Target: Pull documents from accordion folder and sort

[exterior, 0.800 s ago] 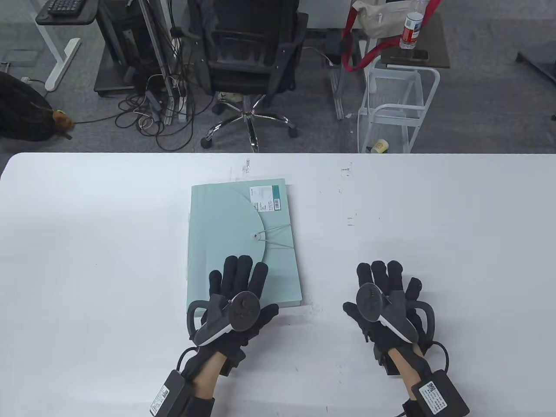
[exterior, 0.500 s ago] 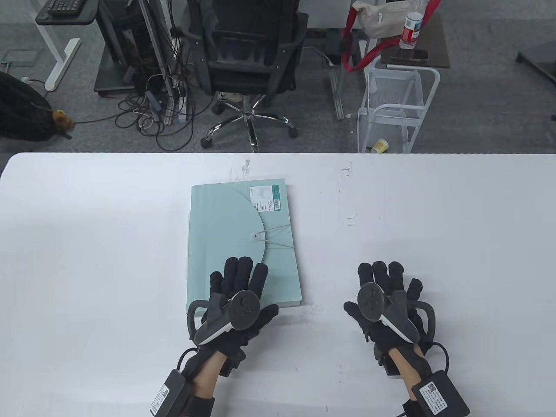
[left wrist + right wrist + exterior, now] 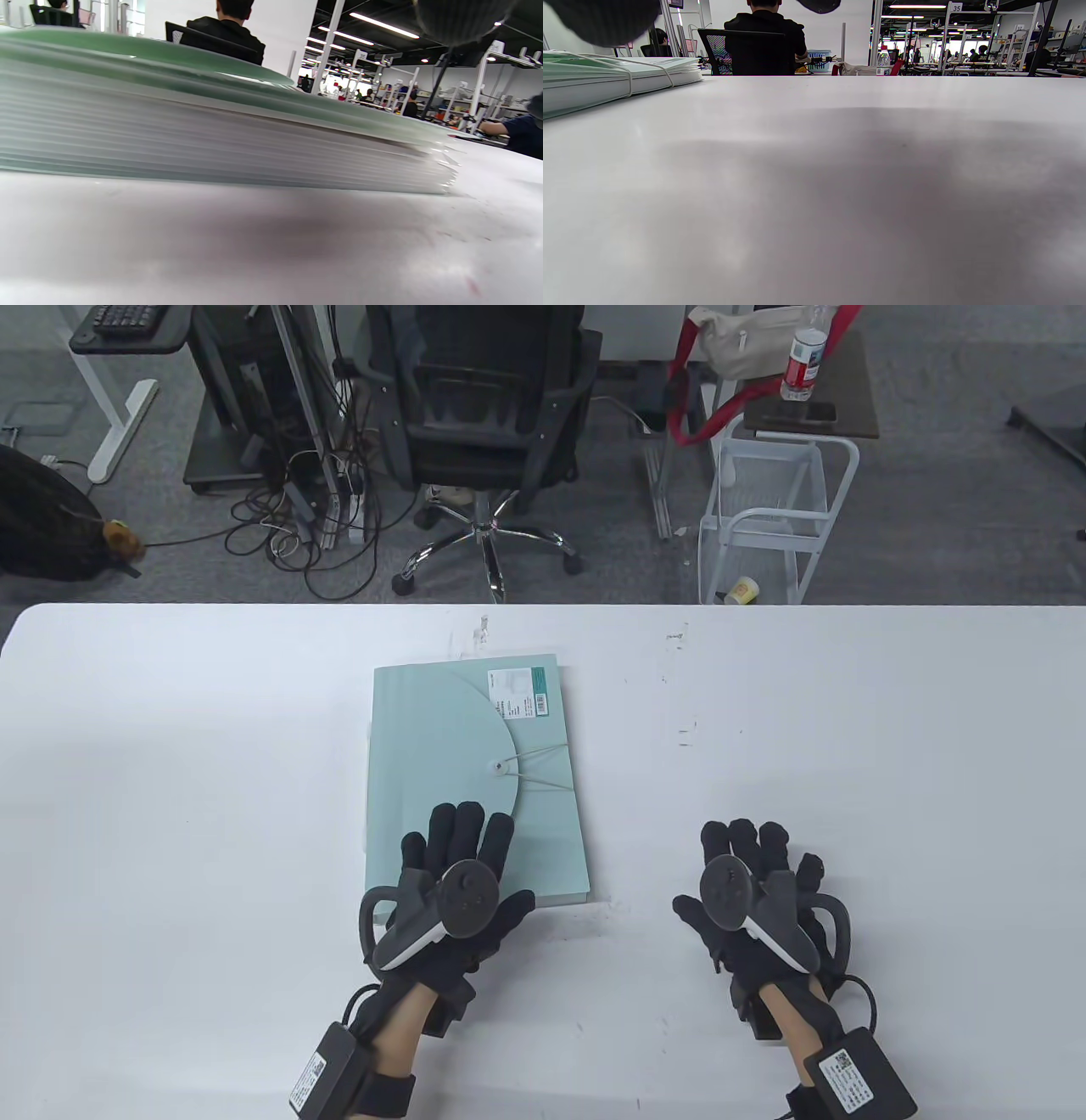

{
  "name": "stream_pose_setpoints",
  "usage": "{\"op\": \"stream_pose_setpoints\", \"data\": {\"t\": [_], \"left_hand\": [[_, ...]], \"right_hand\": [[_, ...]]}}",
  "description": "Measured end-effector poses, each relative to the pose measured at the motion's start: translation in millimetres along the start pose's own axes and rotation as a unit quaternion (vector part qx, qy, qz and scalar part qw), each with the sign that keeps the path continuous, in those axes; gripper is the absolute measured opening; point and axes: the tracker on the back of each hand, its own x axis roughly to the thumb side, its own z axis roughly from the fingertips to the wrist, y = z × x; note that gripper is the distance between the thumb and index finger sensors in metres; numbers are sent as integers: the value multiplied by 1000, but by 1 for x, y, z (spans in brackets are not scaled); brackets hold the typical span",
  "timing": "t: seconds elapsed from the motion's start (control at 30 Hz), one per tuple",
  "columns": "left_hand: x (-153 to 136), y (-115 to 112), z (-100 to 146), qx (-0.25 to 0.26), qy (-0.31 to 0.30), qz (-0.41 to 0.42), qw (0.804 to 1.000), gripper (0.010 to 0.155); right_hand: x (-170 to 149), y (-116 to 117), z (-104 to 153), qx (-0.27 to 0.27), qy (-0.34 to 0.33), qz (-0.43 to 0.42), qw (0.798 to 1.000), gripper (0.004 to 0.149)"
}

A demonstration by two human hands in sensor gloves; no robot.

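Resting both hands by a closed folder

I see a pale green folder (image 3: 475, 780) lying flat near the middle of the white worktop (image 3: 170, 780), its long side running away from me. Its rounded flap is shut, and a thin elastic cord (image 3: 539, 768) runs from a small button (image 3: 495, 766) on the flap out to the folder's right edge. A white label (image 3: 519, 692) sits near the far right corner.

My left hand (image 3: 454, 891) lies palm down on the near end of the folder, its grip apart, with the fingers (image 3: 458, 831) stretched forward and flat on the cover. It grips nothing. The thumb points right, just over the folder's near edge.

My right hand (image 3: 755, 895) lies palm down on the bare worktop, well to the right of the folder and apart from it. Its grip is also apart, fingers spread and touching only the worktop.

In the left wrist view the folder (image 3: 212, 127) fills the frame from the side, showing many stacked pleats. In the right wrist view the folder (image 3: 606, 80) sits at the far left, with the cord (image 3: 630, 80) wrapped over its edge.

Beyond the worktop stand a black chair (image 3: 484, 407) and a white cart (image 3: 776, 517).
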Motion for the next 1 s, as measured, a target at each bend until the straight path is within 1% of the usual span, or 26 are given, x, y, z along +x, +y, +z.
{"op": "stream_pose_setpoints", "data": {"t": [0.13, 0.2, 0.27, 0.33, 0.37, 0.43, 0.47, 0.53, 0.6, 0.67, 0.73, 0.87, 1.0], "left_hand": [[-16, 3, -1, 5, 36, 13, 999, 82], [-25, 5, -2, 5, 66, 19, 998, 78], [-41, 8, -3, 18, 119, 30, 992, 72], [-58, 11, -2, 21, 169, 31, 985, 71], [-65, 11, -1, 23, 183, 39, 982, 73], [-80, 10, 0, 14, 206, 71, 976, 83], [-86, 10, 1, -1, 212, 98, 972, 88], [-94, 9, 2, -1, 212, 131, 968, 93], [-98, 7, 1, -21, 220, 131, 967, 97], [-100, 3, -1, -64, 228, 120, 964, 100], [-102, 0, -2, -84, 236, 123, 960, 101], [-105, -5, -5, -96, 202, 161, 961, 101], [-105, -8, -7, -86, 196, 145, 966, 100]], "right_hand": [[-4, -1, -1, 1, 6, -10, 1000, 87], [-5, -1, -2, 2, 9, -14, 1000, 87], [-7, -1, -2, 5, 12, -17, 1000, 87], [-8, -1, -3, 7, 15, -19, 1000, 87], [-9, -2, -3, 6, 16, -21, 1000, 87], [-10, -3, -3, 3, 17, -24, 1000, 87], [-10, -3, -3, 2, 18, -26, 1000, 87], [-11, -3, -3, 3, 18, -27, 999, 87], [-11, -3, -3, 3, 19, -29, 999, 87], [-11, -3, -3, 4, 19, -31, 999, 87], [-11, -3, -3, 6, 19, -32, 999, 87], [-12, -2, -4, 5, 19, -36, 999, 87], [-12, -2, -5, 8, 20, -38, 999, 87]]}}
